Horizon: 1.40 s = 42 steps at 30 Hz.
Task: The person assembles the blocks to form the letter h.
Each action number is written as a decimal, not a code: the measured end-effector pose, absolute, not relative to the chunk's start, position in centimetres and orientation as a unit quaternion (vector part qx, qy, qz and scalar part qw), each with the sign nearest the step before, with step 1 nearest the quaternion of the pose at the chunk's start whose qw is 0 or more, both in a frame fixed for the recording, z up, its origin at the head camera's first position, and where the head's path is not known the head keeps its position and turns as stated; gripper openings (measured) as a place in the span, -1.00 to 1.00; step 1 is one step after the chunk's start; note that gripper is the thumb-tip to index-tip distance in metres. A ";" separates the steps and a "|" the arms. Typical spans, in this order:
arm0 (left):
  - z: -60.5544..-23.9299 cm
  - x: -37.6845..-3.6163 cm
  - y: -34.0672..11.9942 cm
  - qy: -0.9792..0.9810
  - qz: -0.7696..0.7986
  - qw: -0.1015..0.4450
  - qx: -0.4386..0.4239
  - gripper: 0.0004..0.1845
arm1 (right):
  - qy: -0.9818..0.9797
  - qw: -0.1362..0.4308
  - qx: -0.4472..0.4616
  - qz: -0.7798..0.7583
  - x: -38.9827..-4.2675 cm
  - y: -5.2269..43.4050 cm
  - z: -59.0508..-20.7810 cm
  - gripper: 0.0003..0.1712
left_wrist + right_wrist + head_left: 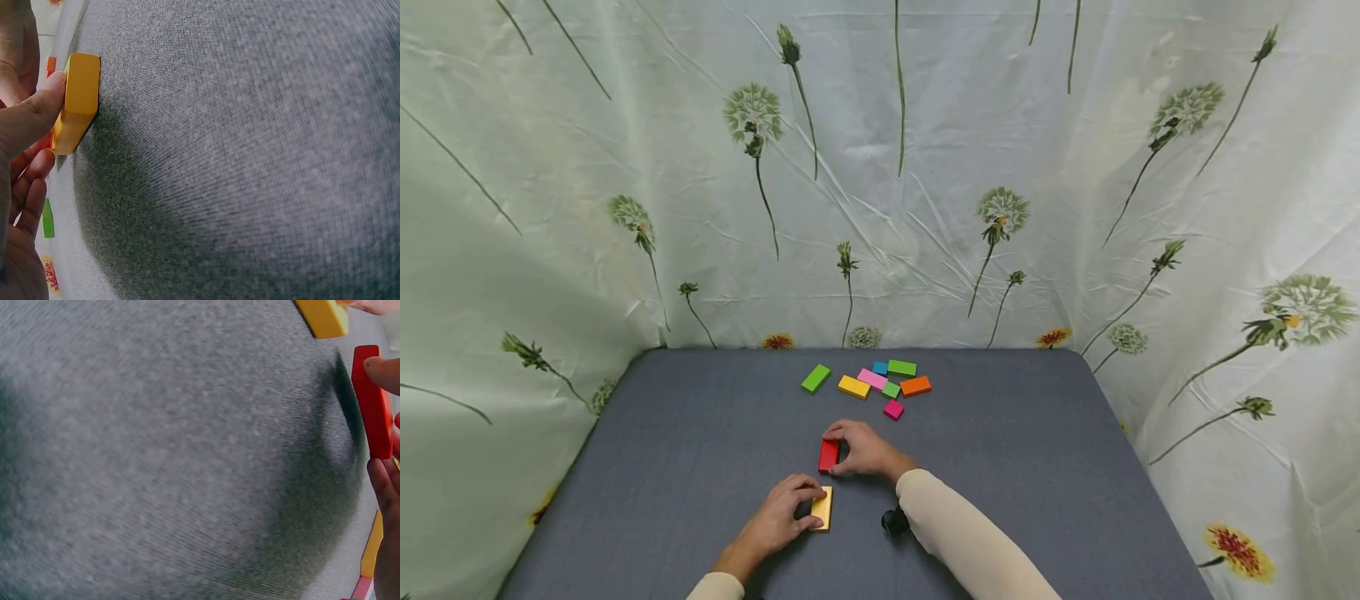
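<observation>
- On the table [700, 433], left hand [777, 515] pinches yellow block [823, 510].
- Just beyond, right hand [867, 450] pinches red block [828, 456] by its ends.
- Advisable: steady left hold, even right pressure, red block level.

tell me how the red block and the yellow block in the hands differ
The right hand grips the red block; the left hand grips the yellow block. The red block is farther forward, the yellow block farther back. Both are oblong and held between thumb and fingers.
</observation>
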<state>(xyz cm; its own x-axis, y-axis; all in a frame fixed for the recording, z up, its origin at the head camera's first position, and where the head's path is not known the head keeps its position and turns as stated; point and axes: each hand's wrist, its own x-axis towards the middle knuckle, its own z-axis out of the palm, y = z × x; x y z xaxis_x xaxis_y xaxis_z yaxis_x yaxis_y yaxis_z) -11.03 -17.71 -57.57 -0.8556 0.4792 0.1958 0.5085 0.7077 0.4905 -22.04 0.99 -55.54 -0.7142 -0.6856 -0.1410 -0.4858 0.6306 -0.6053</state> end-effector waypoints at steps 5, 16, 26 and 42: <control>-57.6 -11.1 -17.7 -0.925 -0.274 0.018 -0.262 -0.65 | 0.883 0.181 -0.340 -0.268 -21.7 1.1 -55.8 -0.39; -57.6 -11.1 -17.9 -0.922 -0.279 0.021 -0.268 -0.65 | 0.871 0.168 -0.361 -0.288 -21.7 1.4 -56.6 -0.45; -57.7 -11.0 -17.7 -0.920 -0.280 0.038 -0.272 -0.66 | 0.869 0.161 -0.363 -0.295 -21.3 1.0 -56.6 -0.56; -57.6 -11.0 -17.7 -0.923 -0.277 0.031 -0.267 -0.66 | 0.862 0.163 -0.368 -0.309 -21.0 0.9 -56.7 -0.57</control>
